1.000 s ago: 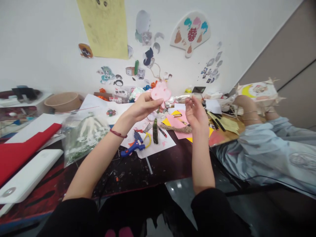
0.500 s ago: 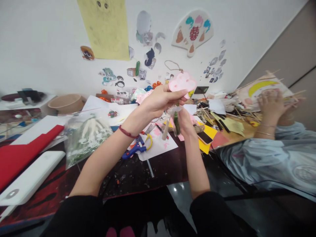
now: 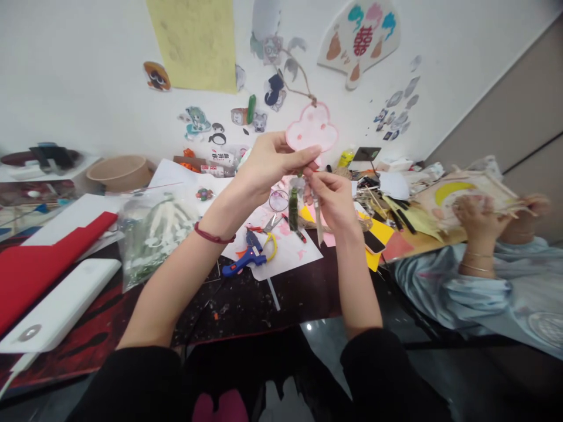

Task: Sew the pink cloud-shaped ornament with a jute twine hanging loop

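Observation:
My left hand (image 3: 281,158) pinches the lower edge of a pink cloud-shaped tag (image 3: 311,130), thumb across its front. A loop of brown twine (image 3: 303,82) rises from the tag's top. Just below, my right hand (image 3: 331,196) has thumb and fingers pressed together at the tag's underside, where small hanging pieces gather. One is a small clear tube with green inside (image 3: 293,210); a pale strip (image 3: 319,225) dangles beside it. What exactly the right fingertips grip is too small to make out.
Below lie a blue glue gun (image 3: 246,258), scissors (image 3: 272,223), white paper (image 3: 285,264) and a phone (image 3: 373,241). To the left are a plastic bag (image 3: 158,234), a white device (image 3: 61,308) and a clay-coloured bowl (image 3: 118,172). At right, another person's hands (image 3: 481,220) hold a moon-painted panel.
The cloud tag has turned to face me more fully and shifted slightly left. My right hand has come out from behind the hanging pieces to the tag's underside. The view has tilted down slightly.

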A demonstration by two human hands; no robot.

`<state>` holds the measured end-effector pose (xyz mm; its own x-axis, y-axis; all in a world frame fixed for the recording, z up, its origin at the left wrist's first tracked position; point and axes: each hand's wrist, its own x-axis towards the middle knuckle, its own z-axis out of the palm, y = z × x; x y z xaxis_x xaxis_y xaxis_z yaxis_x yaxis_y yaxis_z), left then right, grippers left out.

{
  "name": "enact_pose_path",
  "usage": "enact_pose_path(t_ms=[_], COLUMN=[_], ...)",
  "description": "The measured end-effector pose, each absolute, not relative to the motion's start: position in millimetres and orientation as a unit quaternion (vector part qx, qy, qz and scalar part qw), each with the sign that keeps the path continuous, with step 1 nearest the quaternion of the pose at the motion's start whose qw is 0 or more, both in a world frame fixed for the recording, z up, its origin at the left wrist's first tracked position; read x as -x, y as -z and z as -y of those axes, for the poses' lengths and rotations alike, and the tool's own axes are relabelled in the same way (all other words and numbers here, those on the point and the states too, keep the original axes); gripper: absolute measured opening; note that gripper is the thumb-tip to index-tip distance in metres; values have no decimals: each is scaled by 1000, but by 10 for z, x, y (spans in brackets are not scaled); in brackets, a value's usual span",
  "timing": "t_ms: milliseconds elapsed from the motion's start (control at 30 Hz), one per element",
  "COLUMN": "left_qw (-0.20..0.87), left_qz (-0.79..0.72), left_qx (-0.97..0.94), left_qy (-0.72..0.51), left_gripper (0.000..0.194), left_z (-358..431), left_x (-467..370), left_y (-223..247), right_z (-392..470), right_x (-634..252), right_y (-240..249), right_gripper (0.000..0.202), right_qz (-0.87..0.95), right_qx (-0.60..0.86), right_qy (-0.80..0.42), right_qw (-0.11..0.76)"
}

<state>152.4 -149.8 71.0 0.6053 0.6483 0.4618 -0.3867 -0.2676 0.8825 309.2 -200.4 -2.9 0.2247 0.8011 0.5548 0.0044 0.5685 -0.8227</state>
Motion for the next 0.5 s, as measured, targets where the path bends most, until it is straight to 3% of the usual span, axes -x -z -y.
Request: enact_pose_path(t_ms=[500], left_qw=[539], left_qz=[-111], left_qx=[-720], left_qy=[-423], left_gripper=[25], left_z=[1218], left_x=[-2206], left_y=[-198], right_z=[2109], right_x=[-3687], right_y=[-3], right_gripper=[25], right_qz=[427], right_qx=[468], right_qy=[-163], right_qw=[757])
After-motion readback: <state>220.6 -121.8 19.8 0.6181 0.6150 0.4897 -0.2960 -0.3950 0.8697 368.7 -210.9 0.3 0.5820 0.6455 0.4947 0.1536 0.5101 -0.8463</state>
